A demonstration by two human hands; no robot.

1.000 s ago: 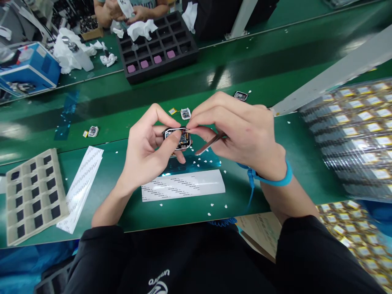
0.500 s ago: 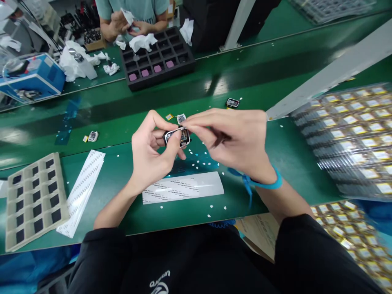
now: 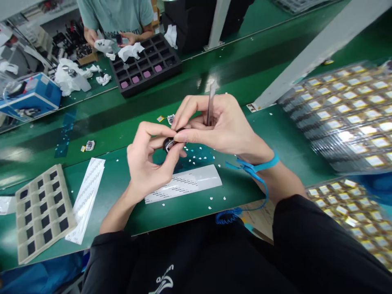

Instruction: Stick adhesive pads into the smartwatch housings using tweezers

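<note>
Carefully, the left hand point(image 3: 146, 161) pinches a small black electronic module point(image 3: 169, 144); the right hand point(image 3: 216, 124) curls its fingers around slim steel tweezers point(image 3: 210, 104). A slack pinch could drop the module.

Small black device point(image 3: 169, 144) mostly hidden behind fingers point(image 3: 180, 137) of both hands; its face cannot be read. Co-worker point(image 3: 114, 18) cut off by top edge. Gold-labelled packets point(image 3: 346, 118) blurred by glare, cut off at right.

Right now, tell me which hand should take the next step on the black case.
Probably the right hand: it holds the tweezers and its fingertips reach the black case, while the left hand holds the case.
</note>
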